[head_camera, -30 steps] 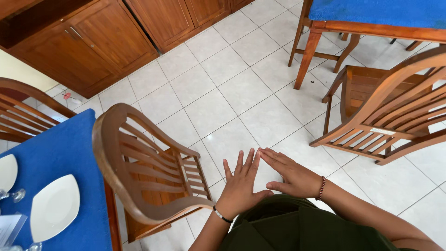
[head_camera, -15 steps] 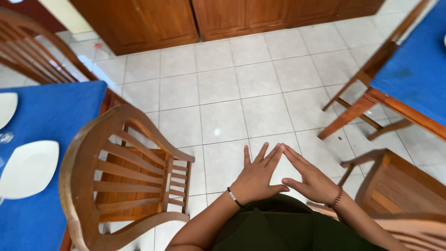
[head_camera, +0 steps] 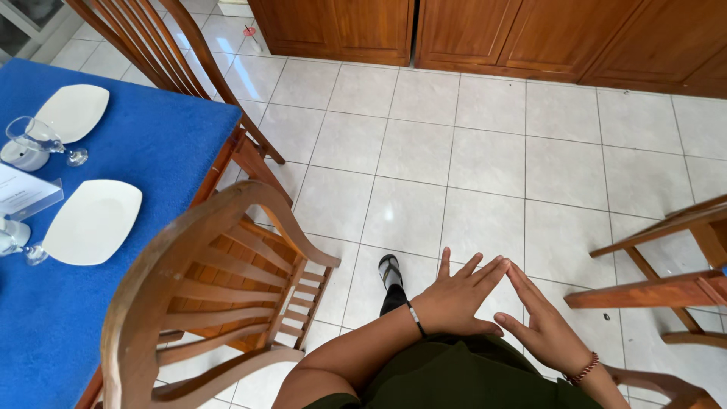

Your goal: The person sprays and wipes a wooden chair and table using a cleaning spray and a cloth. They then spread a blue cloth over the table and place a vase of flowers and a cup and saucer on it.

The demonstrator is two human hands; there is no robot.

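Bare and empty, both hands are held flat with fingers spread above the white tiled floor (head_camera: 469,159), the left hand (head_camera: 454,299) and right hand (head_camera: 541,322) meeting at the fingertips. Nearest them, to the left, stands a wooden chair (head_camera: 219,303) pushed against the blue table (head_camera: 151,144), which carries two white plates (head_camera: 91,220).

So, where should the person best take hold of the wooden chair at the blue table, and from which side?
Probably the curved top rail of the wooden chair, from behind and above. The chair's back faces the person and its seat points toward the blue table, so the rail is the closest part, thin enough for fingers to wrap. The left hand and right hand are both empty, fingertips touching.
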